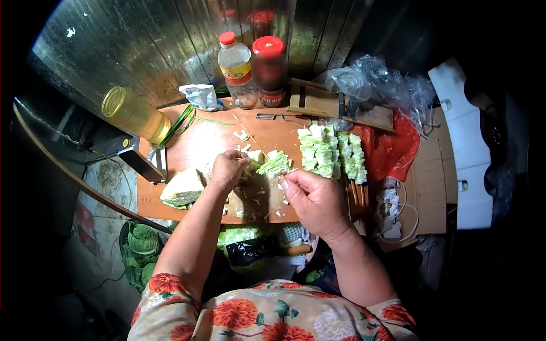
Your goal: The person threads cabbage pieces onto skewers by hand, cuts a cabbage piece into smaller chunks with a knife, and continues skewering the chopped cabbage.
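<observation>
My right hand (pixel 310 199) is closed round the end of a thin wooden skewer, with a bunch of pale green cabbage pieces (pixel 275 164) at its far end. To the left, my left hand (pixel 229 169) has its fingers pinched together beside a piece of cabbage (pixel 255 158); what they grip is too small to make out. A cut cabbage wedge (pixel 182 188) lies on the left of the orange board (pixel 193 139). Filled cabbage skewers (pixel 319 150) lie side by side to the right. A bare skewer (pixel 243 127) rests behind my left hand.
An oil jar (pixel 136 115), a red-capped bottle (pixel 235 71) and a red-lidded jar (pixel 269 71) stand behind. A wooden device (pixel 321 101) and red plastic bag (pixel 392 145) are at right. Below the board are a dark cleaver (pixel 250 252) and whole cabbages (pixel 142 238).
</observation>
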A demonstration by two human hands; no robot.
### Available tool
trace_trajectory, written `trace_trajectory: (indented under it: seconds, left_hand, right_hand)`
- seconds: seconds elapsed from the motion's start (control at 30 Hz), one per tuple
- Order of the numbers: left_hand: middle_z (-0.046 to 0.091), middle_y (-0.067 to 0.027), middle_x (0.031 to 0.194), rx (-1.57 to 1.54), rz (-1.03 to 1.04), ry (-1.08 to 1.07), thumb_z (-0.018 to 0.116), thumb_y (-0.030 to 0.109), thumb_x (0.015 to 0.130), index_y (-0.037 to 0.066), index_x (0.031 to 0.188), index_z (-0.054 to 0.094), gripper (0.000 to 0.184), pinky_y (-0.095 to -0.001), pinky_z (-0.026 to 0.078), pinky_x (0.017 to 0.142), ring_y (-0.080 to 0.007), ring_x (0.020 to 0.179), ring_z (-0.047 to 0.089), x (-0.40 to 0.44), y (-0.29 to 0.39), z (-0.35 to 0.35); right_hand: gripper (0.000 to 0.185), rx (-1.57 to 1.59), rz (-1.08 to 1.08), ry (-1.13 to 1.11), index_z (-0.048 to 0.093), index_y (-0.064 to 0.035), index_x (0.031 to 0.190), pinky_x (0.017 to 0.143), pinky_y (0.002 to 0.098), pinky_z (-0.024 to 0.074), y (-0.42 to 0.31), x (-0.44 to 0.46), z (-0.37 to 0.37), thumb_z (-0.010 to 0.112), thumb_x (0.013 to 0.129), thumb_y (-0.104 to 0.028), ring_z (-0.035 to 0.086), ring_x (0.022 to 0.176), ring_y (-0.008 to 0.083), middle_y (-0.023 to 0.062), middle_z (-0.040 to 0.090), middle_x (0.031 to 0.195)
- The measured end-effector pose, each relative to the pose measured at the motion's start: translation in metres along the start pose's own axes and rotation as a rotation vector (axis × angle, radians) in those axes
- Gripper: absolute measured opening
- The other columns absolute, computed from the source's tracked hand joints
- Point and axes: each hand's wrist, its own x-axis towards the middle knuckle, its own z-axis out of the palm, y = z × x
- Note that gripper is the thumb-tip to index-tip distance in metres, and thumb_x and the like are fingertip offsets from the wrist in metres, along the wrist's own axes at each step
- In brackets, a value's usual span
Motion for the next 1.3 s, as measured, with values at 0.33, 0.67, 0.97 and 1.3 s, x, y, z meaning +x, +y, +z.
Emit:
trace_trajectory:
  seconds: [0.33,0.67,0.97,1.3]
  left_hand:
    - [0.061,-0.0003,0.07,-0.135,-0.076,-0.036,0.071,0.01,0.082,0.004,0.084,0.064,0.009,-0.0231,0.043,0.048,-0.0082,0.055,0.052,-0.007,0.003,-0.005]
    - [0.062,-0.0051,0.073,-0.009,-0.084,0.0,0.071,0.001,0.079,0.001,0.085,0.059,0.013,-0.0254,0.049,0.047,-0.0131,0.052,0.056,-0.008,0.005,0.005]
    - [0.062,-0.0081,0.069,0.027,-0.148,0.025,0.077,0.006,0.074,-0.002,0.097,0.058,0.031,-0.0266,0.042,0.04,-0.0141,0.046,0.053,-0.002,0.008,0.007]
    - [0.065,-0.0108,0.071,0.391,0.015,0.053,0.079,0.023,0.065,-0.001,0.086,0.061,0.036,-0.0324,0.051,0.063,-0.0188,0.064,0.062,-0.005,-0.003,0.014]
  right_hand:
    - [0.016,-0.054,0.057,-0.044,0.067,-0.0044,0.09,0.057,0.035,0.0504,-0.008,-0.006,0.001,0.064,0.087,-0.02,0.066,0.063,0.0292,0.0153,0.065,0.069]
    - [0.015,-0.053,0.076,-0.069,0.067,-0.0055,0.09,0.057,0.0357,0.0505,-0.012,-0.005,0.0,0.063,0.087,-0.02,0.067,0.063,0.0296,0.015,0.065,0.069]
    - [0.015,-0.031,0.082,-0.079,0.066,-0.0048,0.09,0.057,0.0362,0.0503,-0.01,-0.007,-0.002,0.063,0.087,-0.019,0.066,0.064,0.031,0.0159,0.065,0.07]
    - [0.014,-0.043,0.066,-0.073,0.066,-0.0052,0.089,0.057,0.0366,0.0499,-0.011,-0.007,-0.003,0.063,0.087,-0.019,0.066,0.066,0.032,0.0166,0.064,0.071]
